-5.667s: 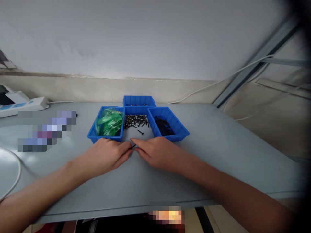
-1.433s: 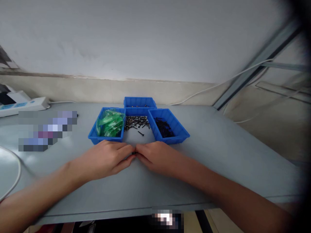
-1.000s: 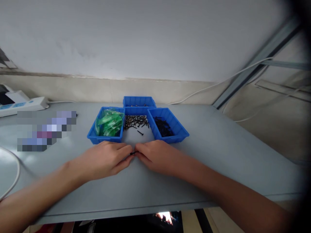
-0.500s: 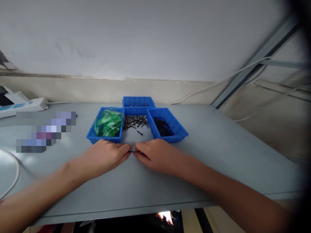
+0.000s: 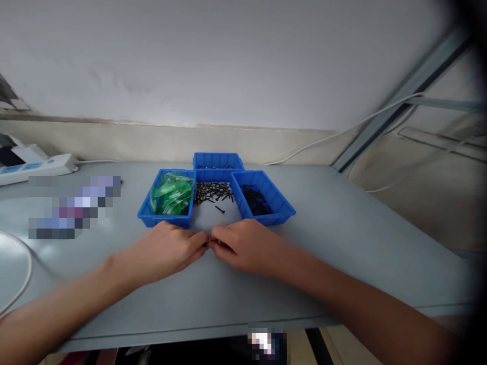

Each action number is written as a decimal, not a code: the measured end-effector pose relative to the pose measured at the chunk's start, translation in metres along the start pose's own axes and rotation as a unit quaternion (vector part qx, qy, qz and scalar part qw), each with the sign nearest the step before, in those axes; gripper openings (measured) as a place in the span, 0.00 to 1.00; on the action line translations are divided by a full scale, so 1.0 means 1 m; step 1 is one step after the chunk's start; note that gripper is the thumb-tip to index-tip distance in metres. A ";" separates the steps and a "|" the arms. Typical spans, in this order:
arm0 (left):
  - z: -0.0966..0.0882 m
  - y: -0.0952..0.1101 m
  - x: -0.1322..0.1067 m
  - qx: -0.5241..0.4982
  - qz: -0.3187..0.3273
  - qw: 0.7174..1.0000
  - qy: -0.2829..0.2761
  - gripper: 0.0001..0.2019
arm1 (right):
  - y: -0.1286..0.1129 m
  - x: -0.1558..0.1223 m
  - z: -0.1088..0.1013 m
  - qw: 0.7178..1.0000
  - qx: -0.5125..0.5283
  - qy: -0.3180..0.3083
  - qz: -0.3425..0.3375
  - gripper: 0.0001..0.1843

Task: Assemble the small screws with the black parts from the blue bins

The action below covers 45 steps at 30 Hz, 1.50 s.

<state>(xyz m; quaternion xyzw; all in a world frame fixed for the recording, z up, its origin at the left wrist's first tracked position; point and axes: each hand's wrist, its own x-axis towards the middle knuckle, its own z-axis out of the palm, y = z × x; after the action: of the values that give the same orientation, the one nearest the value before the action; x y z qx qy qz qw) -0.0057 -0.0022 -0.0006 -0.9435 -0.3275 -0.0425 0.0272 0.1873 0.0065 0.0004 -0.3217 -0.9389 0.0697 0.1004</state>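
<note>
I have a small dark piece (image 5: 209,242) pinched level, nearer me and to the left of the blue bin of black parts (image 5: 274,219); the fingers (image 5: 224,233) cover nearly all of it, so its shape is hidden. Just left of that bin I see a loose pile of dark screws (image 5: 213,191), some brassy. One lone screw (image 5: 219,209) lies slantwise, left of the bin, apart from the pile.

Gray table (image 5: 342,243), 3 blue bins (image 5: 279,205), loose dark screws (image 5: 213,191), white power strip (image 5: 41,169)
</note>
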 end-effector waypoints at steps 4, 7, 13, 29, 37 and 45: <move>0.000 0.001 0.000 -0.008 -0.004 1.000 -0.006 0.11 | 0.000 0.000 0.000 1.000 -0.003 -0.007 0.000 0.09; -0.001 0.001 0.000 -0.002 -0.010 1.000 -0.016 0.10 | 0.000 0.000 -0.001 1.000 -0.002 -0.008 -0.001 0.09; -0.004 0.002 0.000 -0.004 -0.027 0.999 -0.045 0.11 | 0.000 0.000 -0.002 1.000 -0.010 -0.010 -0.002 0.08; -0.006 0.000 0.000 0.006 -0.044 0.998 -0.037 0.12 | 0.002 -0.001 0.001 0.999 -0.021 -0.029 -0.002 0.09; -0.004 -0.002 -0.002 -0.051 0.006 0.996 0.072 0.12 | 0.003 0.000 0.002 0.999 -0.011 -0.034 0.017 0.09; -0.005 -0.002 -0.003 -0.052 0.015 0.993 0.107 0.12 | 0.005 0.001 0.006 0.999 0.016 -0.032 0.020 0.10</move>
<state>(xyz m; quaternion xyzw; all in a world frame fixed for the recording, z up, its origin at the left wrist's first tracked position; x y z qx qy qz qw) -0.0096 -0.0026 0.0037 -0.9385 -0.3057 -0.1597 0.0139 0.1882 0.0107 -0.0059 -0.3364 -0.9338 0.0966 0.0736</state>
